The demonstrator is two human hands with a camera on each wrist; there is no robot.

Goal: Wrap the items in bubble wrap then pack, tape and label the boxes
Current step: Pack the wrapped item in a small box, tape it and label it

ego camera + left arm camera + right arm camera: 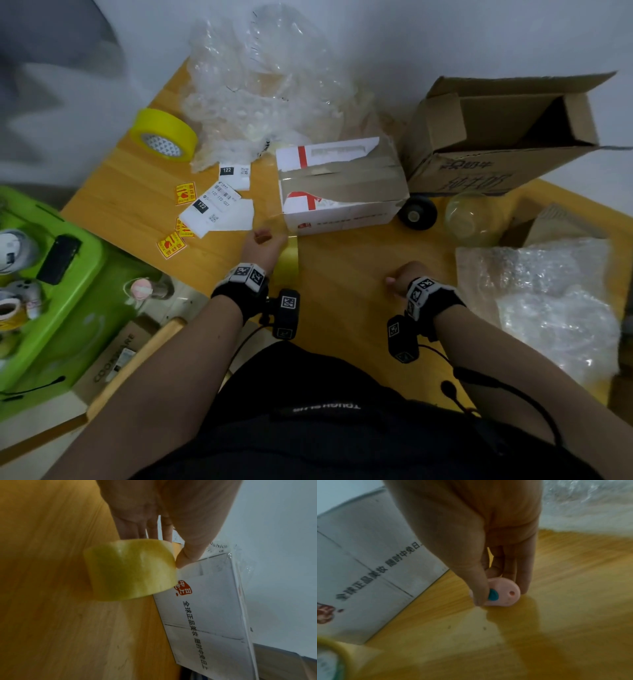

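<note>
A white box (pixel 342 192) taped across its top with brown tape lies mid-table; its printed side (pixel 205 608) faces me. My left hand (pixel 265 240) grips a roll of translucent yellowish tape (pixel 130 572) just off the box's front left corner, thumb (pixel 187 555) on one side and fingers on the other. My right hand (pixel 399 279) hovers low over the table to the right of it. It pinches a small pink cutter (pixel 510 596) with a teal slider, thumb (pixel 477 591) on the slider. Whether the blade is out is hidden.
A second yellow tape roll (pixel 164 135), shipping labels (pixel 219 205) and fragile stickers (pixel 171 244) lie at the left. Bubble wrap is piled at the back (pixel 267 89) and right (pixel 555 301). An open cardboard box (pixel 496 137), a glass globe (pixel 474 217) and a black wheel (pixel 418 212) are right.
</note>
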